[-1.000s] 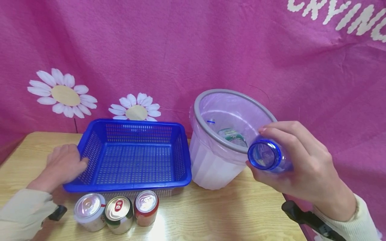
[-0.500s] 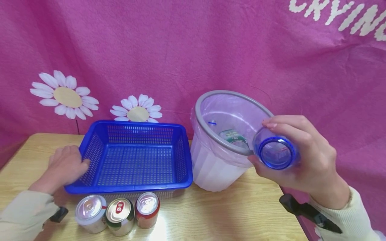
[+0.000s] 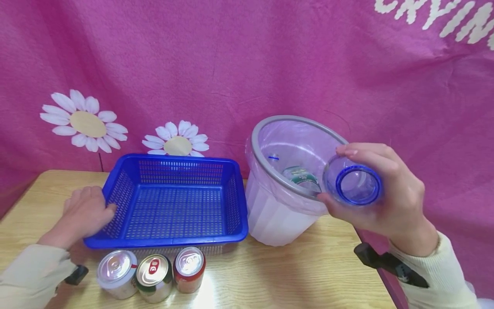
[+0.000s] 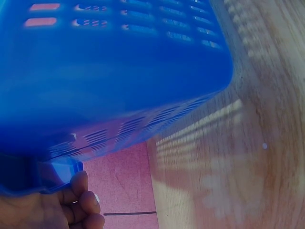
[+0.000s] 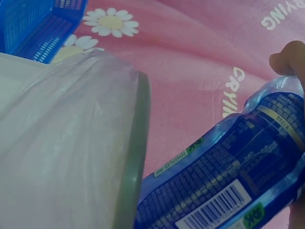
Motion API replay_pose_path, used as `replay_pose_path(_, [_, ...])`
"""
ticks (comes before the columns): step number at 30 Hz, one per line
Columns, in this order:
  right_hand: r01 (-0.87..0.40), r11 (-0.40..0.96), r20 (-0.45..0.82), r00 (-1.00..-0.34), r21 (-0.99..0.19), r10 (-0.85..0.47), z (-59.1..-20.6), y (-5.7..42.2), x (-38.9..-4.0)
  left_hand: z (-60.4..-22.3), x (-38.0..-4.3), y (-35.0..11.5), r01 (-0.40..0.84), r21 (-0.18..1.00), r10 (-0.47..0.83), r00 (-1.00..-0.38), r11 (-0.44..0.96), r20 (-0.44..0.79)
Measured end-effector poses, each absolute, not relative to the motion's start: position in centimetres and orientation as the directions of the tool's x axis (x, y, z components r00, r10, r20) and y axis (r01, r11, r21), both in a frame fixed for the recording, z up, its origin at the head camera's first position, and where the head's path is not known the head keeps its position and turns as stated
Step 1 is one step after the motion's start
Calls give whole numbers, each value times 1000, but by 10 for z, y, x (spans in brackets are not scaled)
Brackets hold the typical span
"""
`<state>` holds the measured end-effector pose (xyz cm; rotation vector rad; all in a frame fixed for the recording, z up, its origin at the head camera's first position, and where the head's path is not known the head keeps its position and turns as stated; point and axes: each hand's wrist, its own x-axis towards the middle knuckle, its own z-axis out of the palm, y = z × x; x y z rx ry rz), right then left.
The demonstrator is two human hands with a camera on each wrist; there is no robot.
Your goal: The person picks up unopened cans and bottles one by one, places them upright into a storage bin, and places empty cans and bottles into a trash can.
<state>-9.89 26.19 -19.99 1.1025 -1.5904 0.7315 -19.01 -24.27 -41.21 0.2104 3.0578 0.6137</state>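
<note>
My left hand (image 3: 85,212) grips the left rim of a blue plastic basket (image 3: 173,239); its curled fingers (image 4: 88,202) show at the rim in the left wrist view. On the right, my right hand (image 3: 390,189) holds a clear plastic bottle (image 3: 356,184) round its side, one end facing the head camera. The right wrist view shows the bottle's blue label (image 5: 228,176) with a barcode. The bottle overlaps the right side of the grey rim (image 3: 266,165) of a white bin (image 3: 275,219) with a bag liner. Inside the bin lies a green-labelled bottle (image 3: 301,176).
In front of the basket stand a white can (image 3: 117,274), a gold-topped can (image 3: 154,277) and a red can (image 3: 189,270) in a row on the wooden table (image 3: 293,274). A pink cloth (image 3: 231,64) with daisies hangs behind.
My right hand has shifted slightly up and left, and the bottle has turned so its end faces the head camera more squarely. The left hand and the basket stay in place.
</note>
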Motion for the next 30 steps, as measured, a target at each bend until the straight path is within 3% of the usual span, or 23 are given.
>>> replay_pose_path(21, [-909,409,962,-179,-80,-208,-202,265,-113,-412,-188,-242,118,373,129,-992,920,-3])
replay_pose_path(30, [-892,446,960,-184,-72,-213,-205,261,-120,-413,-189,-242,113,378,124,-992,919,-5])
